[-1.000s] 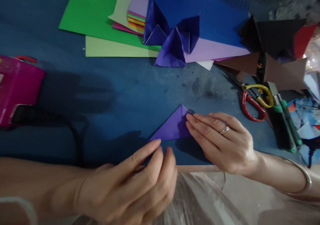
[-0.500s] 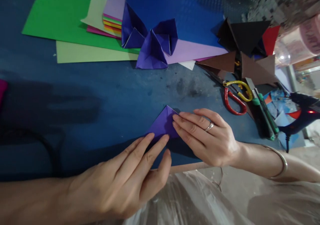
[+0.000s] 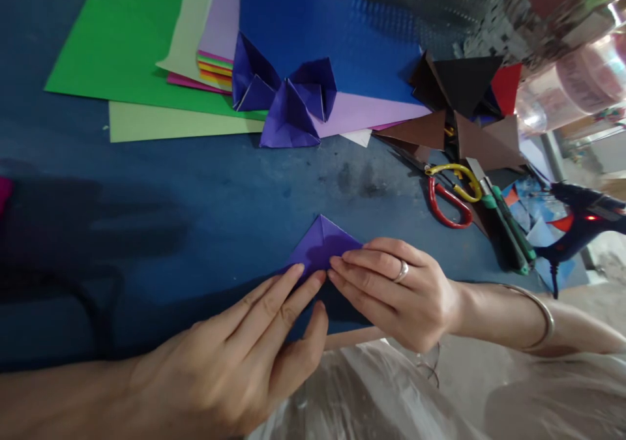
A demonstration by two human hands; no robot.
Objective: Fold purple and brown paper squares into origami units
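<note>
A small purple sheet of paper (image 3: 320, 244), folded to a triangle with a crease down from its peak, lies flat on the blue tabletop in front of me. My left hand (image 3: 244, 355) is open, its outstretched fingertips resting on the paper's lower left edge and its thumb held apart. From the other side my right hand (image 3: 405, 293), with a ring on it, lays its extended fingers over the lower right part of the paper; its thumb is hidden. Beyond them, three folded purple paper pieces (image 3: 291, 114) stand grouped together.
Coloured sheets, among them a green sheet (image 3: 117, 36) and a blue sheet (image 3: 313, 29), lie at the back. To the right are scissors (image 3: 450, 192), a green-handled cutter (image 3: 506, 225), a glue gun (image 3: 581, 215) with a red light, folded brown paper (image 3: 489, 140) and a clear bottle (image 3: 567, 91).
My right fingers have slid down and slightly left along the paper, baring more of its right corner. The left hand stays nearly in place. The whole view has shifted slightly.
</note>
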